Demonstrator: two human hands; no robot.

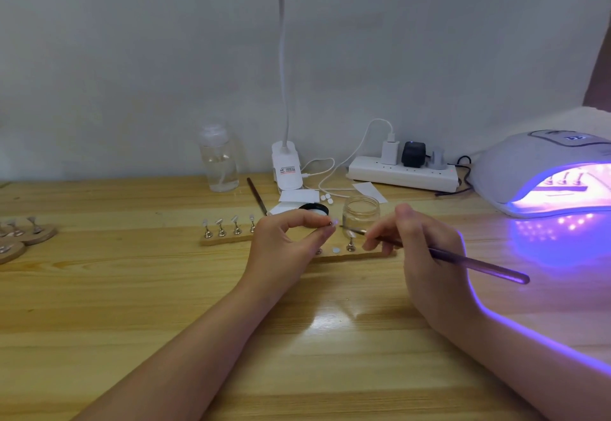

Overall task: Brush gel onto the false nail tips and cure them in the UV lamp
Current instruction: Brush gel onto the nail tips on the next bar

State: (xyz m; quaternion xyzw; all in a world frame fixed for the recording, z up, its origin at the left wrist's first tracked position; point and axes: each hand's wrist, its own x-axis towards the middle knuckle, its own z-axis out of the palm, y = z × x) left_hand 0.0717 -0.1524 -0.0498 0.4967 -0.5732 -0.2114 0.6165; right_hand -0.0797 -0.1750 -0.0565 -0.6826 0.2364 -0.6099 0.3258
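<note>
My left hand (pixel 291 242) pinches a small metal nail stand with a false nail tip (pixel 334 222) between thumb and fingertips, lifted above a wooden holder strip (pixel 360 257). My right hand (pixel 420 248) grips a purple gel brush (pixel 476 263), whose bristle end (pixel 347 228) points at the held tip, just right of it. One stand with a tip (pixel 350 243) remains on that strip. A second strip (pixel 221 238) to the left carries several stands with tips. The UV lamp (pixel 542 172) glows violet at the right, with stands inside it.
An open glass jar (pixel 360 212) and a black-lidded gel pot (pixel 314 210) stand just behind my hands. A clear pump bottle (pixel 220 159), a desk lamp base (pixel 287 165), a power strip (pixel 403 172) and a spare brush (pixel 257 195) sit by the wall. Round wooden stands (pixel 29 235) lie far left.
</note>
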